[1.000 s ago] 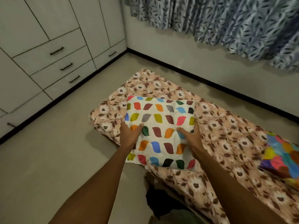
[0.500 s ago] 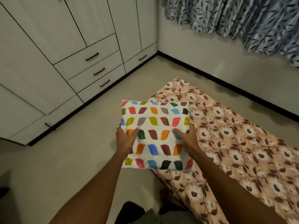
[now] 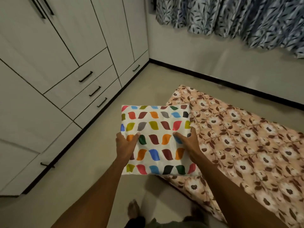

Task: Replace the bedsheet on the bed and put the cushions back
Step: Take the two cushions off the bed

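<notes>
Grips the patterned cushion (image 3: 158,129) by its left edge with the left hand (image 3: 125,145) and by its right edge with the right hand (image 3: 189,142), thumbs pressed on top, fingers tucked underneath out of sight. Holds it flat over the left end of the flowered bedsheet (image 3: 246,145), partly above the floor (image 3: 82,170). Faces a wardrobe (image 3: 49,79) on the left and a curtain (image 3: 230,18) far right.

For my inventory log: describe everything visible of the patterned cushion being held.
The cushion is square, soft-looking white fabric printed with rows of leaf shapes in red, orange, blue, green, grey, brown and black. It lies roughly flat, face up, the left hand gripping its left side and the right hand its right side, thumbs on top. It sits above a corner of the floral bedsheet and the floor; contact with the sheet cannot be told.
</notes>
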A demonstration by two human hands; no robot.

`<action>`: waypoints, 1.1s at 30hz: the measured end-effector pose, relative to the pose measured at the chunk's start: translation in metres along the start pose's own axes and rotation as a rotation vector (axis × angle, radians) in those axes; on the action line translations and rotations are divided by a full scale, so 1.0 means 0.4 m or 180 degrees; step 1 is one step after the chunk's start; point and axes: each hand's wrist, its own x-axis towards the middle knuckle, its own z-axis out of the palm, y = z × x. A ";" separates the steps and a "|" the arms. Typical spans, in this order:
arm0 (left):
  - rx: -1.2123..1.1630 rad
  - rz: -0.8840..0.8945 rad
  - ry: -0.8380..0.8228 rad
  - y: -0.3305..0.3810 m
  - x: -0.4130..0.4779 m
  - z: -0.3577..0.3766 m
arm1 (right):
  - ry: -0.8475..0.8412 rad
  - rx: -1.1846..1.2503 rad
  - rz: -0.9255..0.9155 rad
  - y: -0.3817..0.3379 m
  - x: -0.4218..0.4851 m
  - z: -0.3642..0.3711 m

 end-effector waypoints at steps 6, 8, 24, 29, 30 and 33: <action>0.0114 0.0048 -0.0275 -0.012 0.200 -0.167 | 0.0248 0.0122 0.0157 -0.030 -0.006 0.238; 0.0182 0.0018 -0.0346 -0.017 0.259 -0.202 | 0.0339 0.0115 0.0208 -0.033 0.000 0.303; 0.0521 -0.0213 -0.0635 0.069 0.734 -0.266 | -0.0226 0.0278 0.0589 -0.105 0.305 0.571; 0.0468 -0.0314 -0.0724 0.102 0.888 -0.285 | -0.0371 0.0188 0.0763 -0.178 0.365 0.676; 0.0470 -0.0311 -0.0745 0.098 0.918 -0.286 | -0.0334 0.0161 0.0757 -0.183 0.372 0.699; 0.0634 -0.0299 -0.0804 0.099 1.017 -0.272 | -0.0075 0.0181 0.0728 -0.167 0.425 0.776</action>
